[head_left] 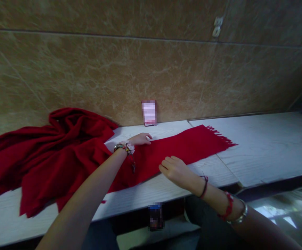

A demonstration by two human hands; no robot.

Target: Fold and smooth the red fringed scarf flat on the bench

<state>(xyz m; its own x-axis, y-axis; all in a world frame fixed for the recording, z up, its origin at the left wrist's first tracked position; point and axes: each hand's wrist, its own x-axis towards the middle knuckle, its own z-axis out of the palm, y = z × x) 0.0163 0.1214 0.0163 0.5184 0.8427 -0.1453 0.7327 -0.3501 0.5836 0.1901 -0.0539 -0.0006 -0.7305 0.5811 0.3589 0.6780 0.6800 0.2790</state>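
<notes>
A long red scarf (182, 146) with a fringed end lies along a white wood-grain bench; its right part is spread flat and the left part is bunched in loose folds. My left hand (140, 138), with a beaded and flowered bracelet at the wrist, is at the far edge of the flat part. Its thumb and forefinger are bent, with a small gap between them. At the near edge, my right hand (175, 169) has its fingers curled down over the cloth, their tips partly hidden. Bracelets circle that wrist and forearm.
Against the brown tiled wall (88, 76) leans a small blurred card or phone (149, 113). The white bench (265, 146) runs on to the right, past a seam. A dark object with a blue top (155, 217) is below its front edge, between my legs. A white fitting (217, 27) is on the wall.
</notes>
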